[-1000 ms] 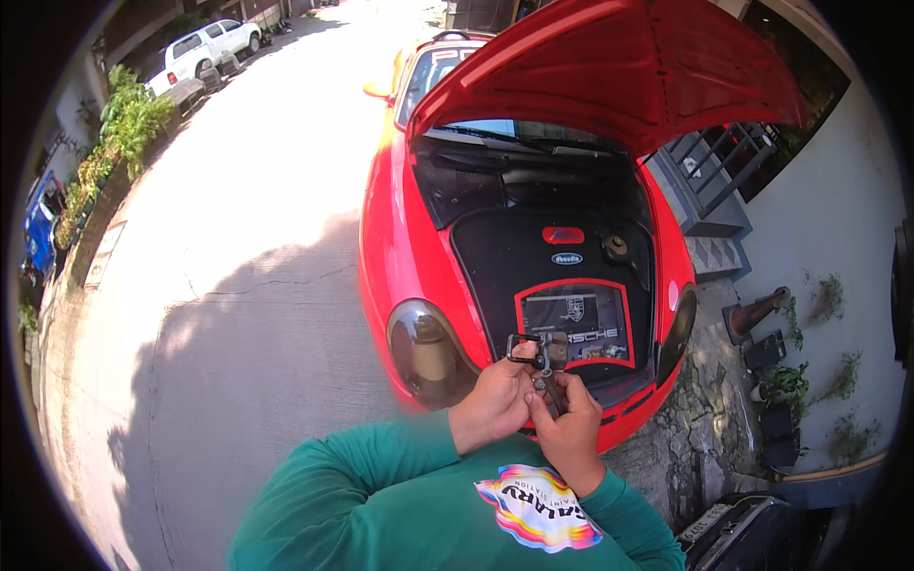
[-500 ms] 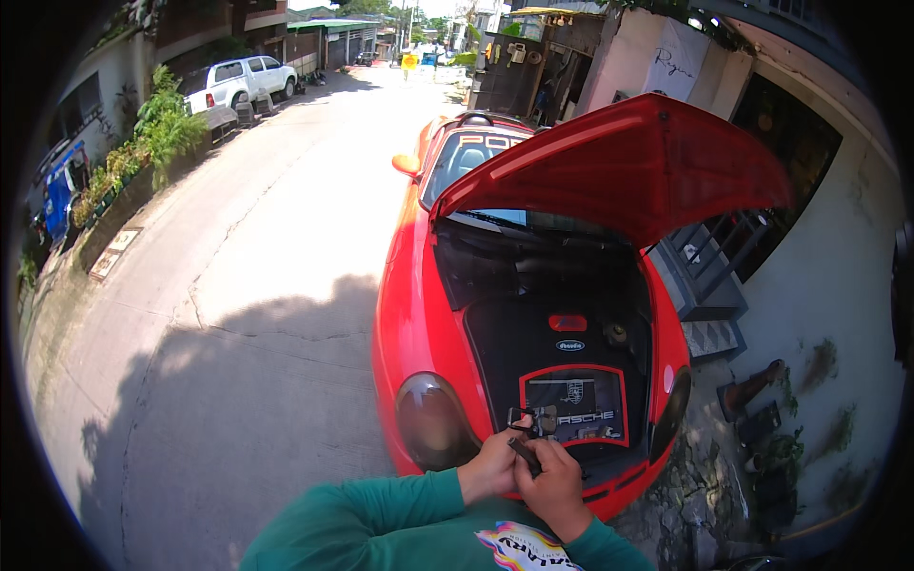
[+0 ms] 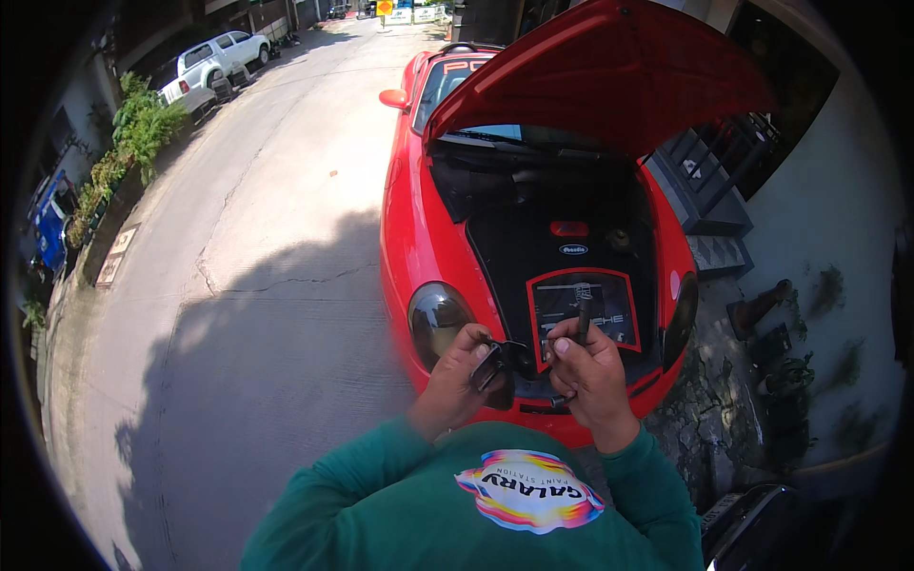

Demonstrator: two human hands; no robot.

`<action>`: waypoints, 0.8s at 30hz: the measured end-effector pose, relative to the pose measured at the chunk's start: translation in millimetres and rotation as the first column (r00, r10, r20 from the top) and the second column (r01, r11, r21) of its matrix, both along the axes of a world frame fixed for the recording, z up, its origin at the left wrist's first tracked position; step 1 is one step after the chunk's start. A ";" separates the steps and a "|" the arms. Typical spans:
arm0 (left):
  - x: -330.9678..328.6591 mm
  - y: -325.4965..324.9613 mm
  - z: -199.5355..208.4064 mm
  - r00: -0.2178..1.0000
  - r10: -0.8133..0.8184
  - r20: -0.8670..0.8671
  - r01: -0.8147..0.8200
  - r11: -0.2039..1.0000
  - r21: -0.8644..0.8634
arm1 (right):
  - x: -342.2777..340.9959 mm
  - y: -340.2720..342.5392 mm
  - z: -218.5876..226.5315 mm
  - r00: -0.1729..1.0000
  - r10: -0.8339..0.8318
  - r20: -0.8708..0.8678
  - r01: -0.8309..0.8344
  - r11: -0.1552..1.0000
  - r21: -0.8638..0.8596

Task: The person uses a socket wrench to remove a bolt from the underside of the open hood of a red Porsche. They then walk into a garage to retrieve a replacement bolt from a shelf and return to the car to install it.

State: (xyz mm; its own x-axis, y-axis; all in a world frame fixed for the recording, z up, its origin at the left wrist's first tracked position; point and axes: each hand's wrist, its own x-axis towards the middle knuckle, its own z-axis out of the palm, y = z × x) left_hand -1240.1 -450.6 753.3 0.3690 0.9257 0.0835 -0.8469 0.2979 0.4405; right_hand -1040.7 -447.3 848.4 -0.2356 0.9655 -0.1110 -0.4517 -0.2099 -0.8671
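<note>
In front of my chest, above the front edge of an open red car [image 3: 395, 224], both hands are raised. My left hand [image 3: 449, 383] is closed on a small black part [image 3: 487, 367] with a flat face and a rounded dark piece beside it; its exact kind is unclear. My right hand [image 3: 598, 378] grips a slim black rod-like tool [image 3: 584, 317] that stands up past the fingers. A metallic end [image 3: 560, 403] shows below that fist. Beyond the hands, a red-framed dark panel [image 3: 628, 295] lies in the front compartment.
The raised red hood [image 3: 609, 76] overhangs the compartment. Steps with railings [image 3: 714, 209] and a pale wall stand at the right, with potted plants [image 3: 790, 376] along it. A white pickup [image 3: 217, 62] is parked at the far left of the street.
My hands have come apart, the left moving left and the right moving right, each with its item. The view has tilted lower, so the car sits higher in the picture.
</note>
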 end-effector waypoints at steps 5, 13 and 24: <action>-27.5 -66.3 12.6 0.915 0.272 -0.299 -0.225 0.957 0.181 | -25.5 -53.9 -0.9 0.978 0.162 0.132 -0.167 0.986 0.027; -129.4 -115.5 36.5 0.797 0.509 -0.325 -0.429 0.856 0.287 | -131.6 -88.6 26.7 0.913 0.194 0.360 -0.266 0.950 0.163; -435.8 -70.3 59.1 0.471 0.772 -0.427 -0.397 0.618 0.679 | -425.5 -0.4 42.1 0.920 -0.035 0.390 -0.335 0.447 0.829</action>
